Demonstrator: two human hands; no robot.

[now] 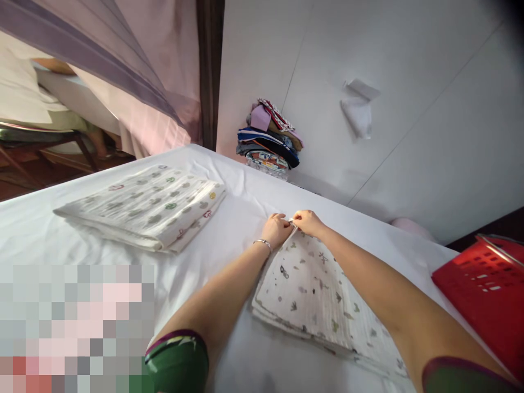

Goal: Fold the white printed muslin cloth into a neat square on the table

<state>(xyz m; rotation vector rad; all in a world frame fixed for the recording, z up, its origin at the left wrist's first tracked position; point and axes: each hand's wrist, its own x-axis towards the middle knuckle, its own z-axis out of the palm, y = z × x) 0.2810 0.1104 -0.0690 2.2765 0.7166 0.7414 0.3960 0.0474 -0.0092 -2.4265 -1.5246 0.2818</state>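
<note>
A white muslin cloth (pixel 311 295) printed with small animals lies partly folded on the white sheet (pixel 229 218) between my forearms. My left hand (pixel 277 228), with a thin bracelet at the wrist, pinches the cloth's far corner. My right hand (pixel 308 221) pinches the same corner right beside it, fingertips almost touching. Both hands are closed on the fabric edge.
A second folded printed cloth (pixel 143 204) lies at the left on the sheet. A stack of folded coloured clothes (pixel 269 139) stands against the white wall. A red plastic basket (pixel 485 295) sits at the right edge. A curtain (pixel 135 82) hangs at the back left.
</note>
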